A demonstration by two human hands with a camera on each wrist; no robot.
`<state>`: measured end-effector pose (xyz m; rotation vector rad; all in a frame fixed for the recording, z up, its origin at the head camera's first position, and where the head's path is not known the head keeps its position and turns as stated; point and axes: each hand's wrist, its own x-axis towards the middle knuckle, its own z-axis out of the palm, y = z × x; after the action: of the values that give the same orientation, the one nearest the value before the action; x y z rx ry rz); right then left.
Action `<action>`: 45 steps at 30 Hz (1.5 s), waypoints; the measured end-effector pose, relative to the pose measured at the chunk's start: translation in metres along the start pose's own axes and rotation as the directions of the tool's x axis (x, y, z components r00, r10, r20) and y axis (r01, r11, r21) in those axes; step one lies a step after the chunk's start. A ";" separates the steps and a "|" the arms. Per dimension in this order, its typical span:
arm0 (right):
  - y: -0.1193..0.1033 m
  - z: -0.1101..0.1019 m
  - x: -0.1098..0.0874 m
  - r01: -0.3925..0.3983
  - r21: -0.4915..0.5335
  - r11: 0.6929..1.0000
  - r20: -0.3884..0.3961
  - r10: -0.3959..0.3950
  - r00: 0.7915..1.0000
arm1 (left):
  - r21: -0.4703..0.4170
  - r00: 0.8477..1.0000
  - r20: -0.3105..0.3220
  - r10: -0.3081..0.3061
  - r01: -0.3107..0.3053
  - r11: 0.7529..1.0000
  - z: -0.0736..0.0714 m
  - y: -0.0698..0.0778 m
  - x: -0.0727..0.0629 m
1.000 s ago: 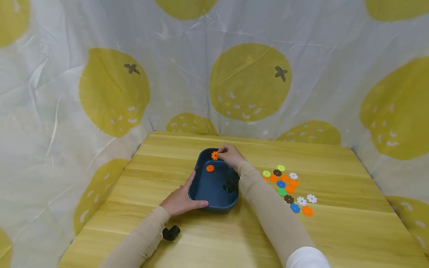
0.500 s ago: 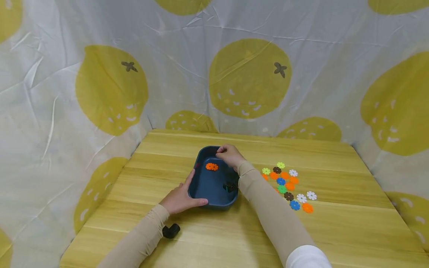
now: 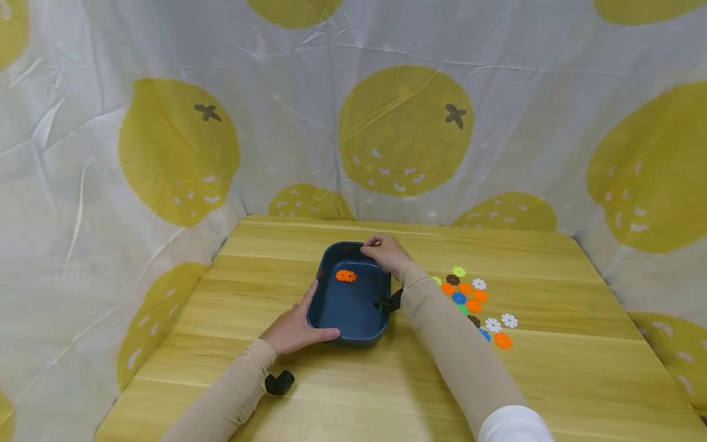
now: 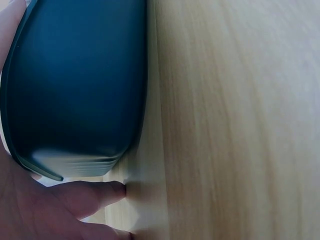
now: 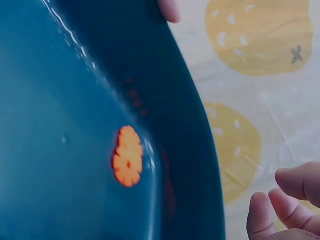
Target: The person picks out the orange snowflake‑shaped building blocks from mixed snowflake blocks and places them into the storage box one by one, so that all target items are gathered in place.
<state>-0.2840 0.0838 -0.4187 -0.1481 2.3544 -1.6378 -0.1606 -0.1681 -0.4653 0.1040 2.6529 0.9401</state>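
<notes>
A dark blue rectangular tray (image 3: 348, 307) sits on the wooden table. Two orange flower-shaped plastic discs (image 3: 345, 276) lie overlapping on its floor near the far left corner; the right wrist view shows the same orange discs (image 5: 128, 157). My left hand (image 3: 293, 328) rests against the near left corner of the tray, thumb along the front wall and fingers, mostly straight, along the left side. Over the far right rim is my right hand (image 3: 388, 253). Its fingers (image 5: 260, 215) are loosely bent, a gap shows before the thumb, and nothing is between them.
Several loose flower discs (image 3: 459, 298) in orange, white, blue, brown, green and yellow lie on the table (image 3: 563, 368) right of the tray. Black camera mounts (image 3: 280, 383) show at both wrists. A lemon-print curtain (image 3: 298, 123) surrounds the table.
My right hand has let go of an orange disc, which dropped onto the other one in the tray. It has since moved slightly right. The left hand keeps its place.
</notes>
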 end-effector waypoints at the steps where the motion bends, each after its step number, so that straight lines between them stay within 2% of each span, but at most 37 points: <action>1: 0.000 -0.003 0.000 -0.004 -0.001 1.000 0.001 0.004 1.000 | 0.000 1.000 0.001 -0.002 0.002 1.000 0.000 0.000 0.000; 9: 0.003 -0.031 -0.010 -0.013 -0.010 1.000 0.002 0.013 1.000 | 0.008 1.000 -0.004 -0.005 0.005 1.000 0.000 -0.002 -0.002; 16: 0.014 -0.069 -0.023 -0.014 -0.034 0.999 -0.035 0.013 0.999 | 0.025 1.000 -0.021 -0.006 0.007 1.000 -0.002 -0.003 -0.003; 21: 0.027 -0.097 -0.040 -0.056 -0.037 0.998 -0.056 0.054 0.997 | 0.025 1.000 -0.022 -0.001 0.001 1.000 -0.004 -0.002 -0.001; 28: 0.061 -0.138 -0.071 -0.099 -0.070 0.993 -0.109 0.091 0.990 | 0.018 1.000 -0.024 0.011 -0.010 1.000 -0.003 0.000 0.001; 33: 0.095 -0.161 -0.094 -0.175 -0.123 0.977 -0.145 0.156 0.977 | 0.024 1.000 -0.017 0.020 -0.019 1.000 -0.002 0.001 0.001; 39: 0.127 -0.173 -0.113 -0.272 -0.246 0.930 -0.190 0.229 0.955 | 0.027 1.000 -0.013 0.024 -0.024 0.999 -0.001 0.001 0.000; 45: 0.142 -0.174 -0.116 -0.324 -0.261 0.909 -0.224 0.270 0.936 | 0.019 0.999 -0.013 0.033 -0.033 0.999 0.001 0.003 0.000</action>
<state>-0.2107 0.3189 -0.4760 0.3081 2.5917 -1.1969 -0.1609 -0.1651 -0.4641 0.1463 2.6802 0.9296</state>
